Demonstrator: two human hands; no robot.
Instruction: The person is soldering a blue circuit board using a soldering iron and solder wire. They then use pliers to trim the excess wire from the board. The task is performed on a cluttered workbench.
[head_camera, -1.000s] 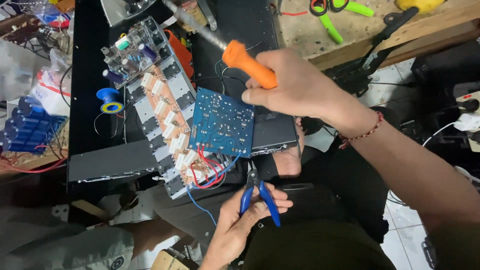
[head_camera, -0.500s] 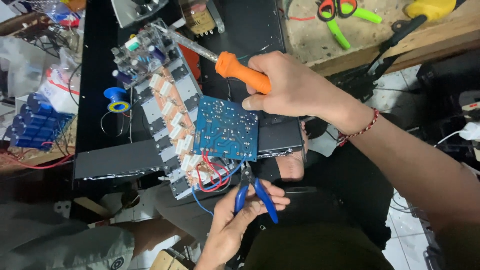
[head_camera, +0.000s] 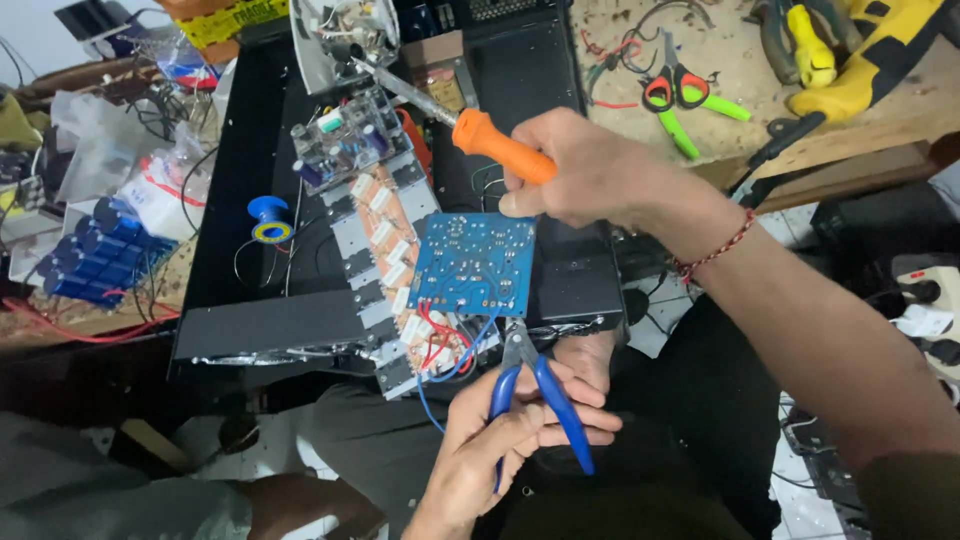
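Observation:
My right hand grips the orange handle of a soldering iron, whose metal shaft points up and left, away from the board. Just below it a blue circuit board lies tilted, solder side up, against a long metal strip with white components. Red and blue wires run from the board's lower edge. My left hand holds blue-handled cutters, jaws pointing up at those wires just under the board.
A black metal chassis carries the boards. On it sit a blue solder spool and a small board with capacitors. Blue capacitors lie at left. Scissors with red and green handles rest on the wooden bench at upper right.
The soldering iron's tip has swung further up and left, off the board. The view has shifted so the board and both hands sit lower; the cutters stay at the wires.

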